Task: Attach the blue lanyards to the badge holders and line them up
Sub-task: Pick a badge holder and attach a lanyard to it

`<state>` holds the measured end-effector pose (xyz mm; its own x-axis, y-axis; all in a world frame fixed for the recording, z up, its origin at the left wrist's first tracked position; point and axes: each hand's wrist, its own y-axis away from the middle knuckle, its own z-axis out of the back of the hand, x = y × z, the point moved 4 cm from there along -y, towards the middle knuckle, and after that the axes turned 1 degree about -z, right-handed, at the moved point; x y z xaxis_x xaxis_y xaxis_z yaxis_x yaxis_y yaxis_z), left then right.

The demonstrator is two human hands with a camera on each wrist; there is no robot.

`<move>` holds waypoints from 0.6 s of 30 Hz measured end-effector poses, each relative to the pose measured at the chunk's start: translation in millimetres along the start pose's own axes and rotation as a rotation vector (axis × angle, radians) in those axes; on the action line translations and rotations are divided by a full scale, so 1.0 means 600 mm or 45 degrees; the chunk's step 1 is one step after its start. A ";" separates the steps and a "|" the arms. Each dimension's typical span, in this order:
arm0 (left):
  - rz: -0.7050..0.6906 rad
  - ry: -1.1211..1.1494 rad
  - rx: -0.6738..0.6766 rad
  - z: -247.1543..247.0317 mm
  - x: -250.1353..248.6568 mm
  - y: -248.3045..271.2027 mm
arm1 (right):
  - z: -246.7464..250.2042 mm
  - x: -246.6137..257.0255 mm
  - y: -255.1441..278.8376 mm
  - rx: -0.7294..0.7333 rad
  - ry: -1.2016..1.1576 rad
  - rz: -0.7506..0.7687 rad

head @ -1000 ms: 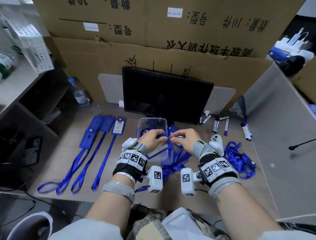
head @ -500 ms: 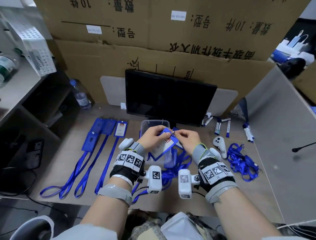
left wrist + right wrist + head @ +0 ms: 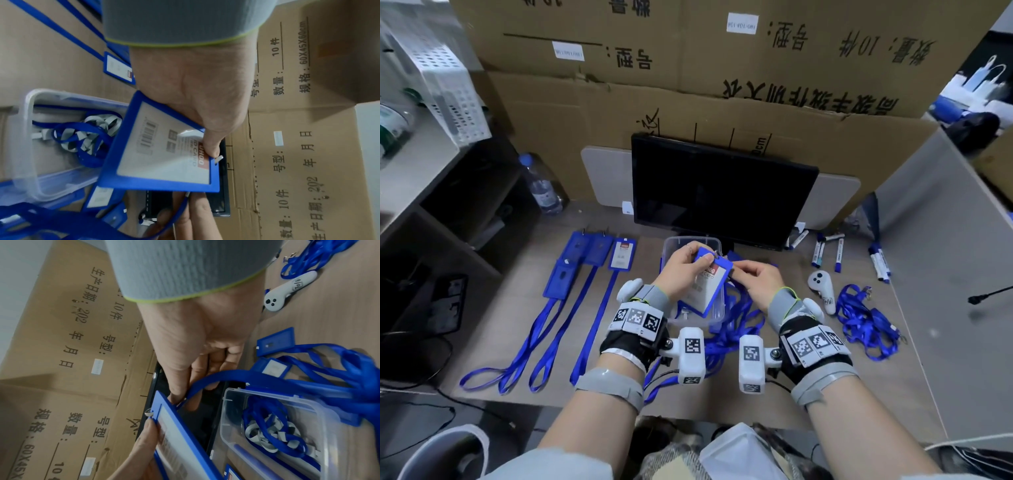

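Note:
My left hand (image 3: 700, 256) grips a blue badge holder (image 3: 705, 286) by its top corner and holds it tilted above the clear plastic box (image 3: 717, 244). In the left wrist view the thumb presses the badge holder (image 3: 164, 151) beside its slot. My right hand (image 3: 736, 269) pinches the clip end of a blue lanyard (image 3: 226, 376) against the holder's top edge (image 3: 164, 404). The lanyard's strap (image 3: 736, 318) hangs down to the desk. Three finished badges with lanyards (image 3: 592, 274) lie side by side on the left.
A tangle of loose blue lanyards (image 3: 866, 318) lies right of a white controller (image 3: 822, 287). More holders (image 3: 275, 340) lie by the box. Behind it are a black monitor (image 3: 722, 192), markers (image 3: 825, 250), cardboard boxes and a water bottle (image 3: 541, 185). A grey partition (image 3: 945, 274) bounds the right.
The left hand has lifted a badge holder up over the box and turned its face up. The right hand has brought the lanyard's clip end to the holder's top edge.

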<state>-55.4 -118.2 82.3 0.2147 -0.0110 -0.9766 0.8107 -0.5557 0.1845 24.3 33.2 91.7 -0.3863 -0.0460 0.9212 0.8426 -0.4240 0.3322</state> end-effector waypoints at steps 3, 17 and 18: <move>0.019 -0.041 -0.038 0.002 0.018 0.004 | -0.007 -0.027 -0.002 -0.023 -0.033 -0.076; -0.023 -0.152 -0.013 -0.065 0.029 0.012 | 0.038 -0.012 -0.011 0.105 0.036 0.122; -0.027 -0.180 -0.024 -0.070 0.027 0.011 | 0.041 -0.011 -0.013 0.118 0.025 0.100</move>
<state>-23.6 -87.2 72.4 0.1197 -0.1174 -0.9858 0.8246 -0.5413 0.1646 29.4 59.1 88.0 -0.3242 -0.0940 0.9413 0.9013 -0.3330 0.2772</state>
